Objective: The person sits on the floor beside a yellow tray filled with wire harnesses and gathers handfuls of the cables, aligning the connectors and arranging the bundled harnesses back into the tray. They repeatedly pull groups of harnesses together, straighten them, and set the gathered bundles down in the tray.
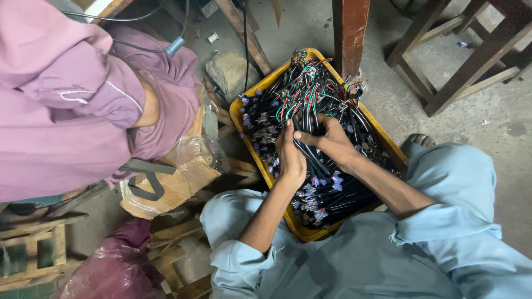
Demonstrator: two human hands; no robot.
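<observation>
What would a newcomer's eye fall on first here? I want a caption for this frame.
First, the yellow crate at centre, heaped with black cables with red and green wire ends. The left hand and right hand both grip a bundle of them in the middle. At upper left, another person in pink clothing sits close by.

A clear plastic bag (191,152) lies left of the yellow crate, wrapped loosely around a tan wooden block (177,185), its film crinkled and glossy. Lower left, on the floor beside wooden slats, sits a bulging dark red plastic bag (113,268), shiny and creased. No labels, signs or screens show anywhere in the head view.
</observation>
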